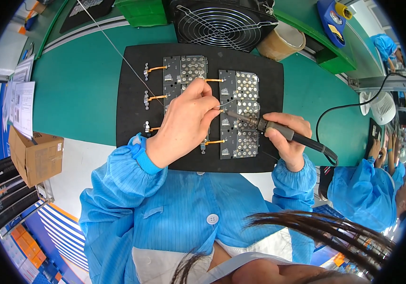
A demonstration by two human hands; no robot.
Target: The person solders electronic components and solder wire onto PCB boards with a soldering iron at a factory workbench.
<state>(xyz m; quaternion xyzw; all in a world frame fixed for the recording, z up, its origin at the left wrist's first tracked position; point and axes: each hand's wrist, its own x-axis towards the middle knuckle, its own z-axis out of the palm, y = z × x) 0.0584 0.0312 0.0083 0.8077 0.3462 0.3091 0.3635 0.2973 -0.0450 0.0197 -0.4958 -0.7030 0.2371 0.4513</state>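
My left hand (181,120) is closed in a pinch on a thin solder wire (229,102), whose end shows beyond the fingertips. My right hand (289,142) grips a soldering iron (281,130) by its dark handle. The iron's tip points left, close to the left fingertips, over the left edge of a circuit board (228,124). Several such boards lie in two columns on a black mat (271,71). Short orange ribbon cables (157,67) with small connectors stick out from the boards' left sides. My left hand hides part of the left column.
A black fan with a wire guard (222,28) stands behind the mat, beside a round tan container (283,41). Green bins (141,12) are at the back. The iron's black cord (323,116) loops off right. Another person's blue sleeve (361,189) is at the right.
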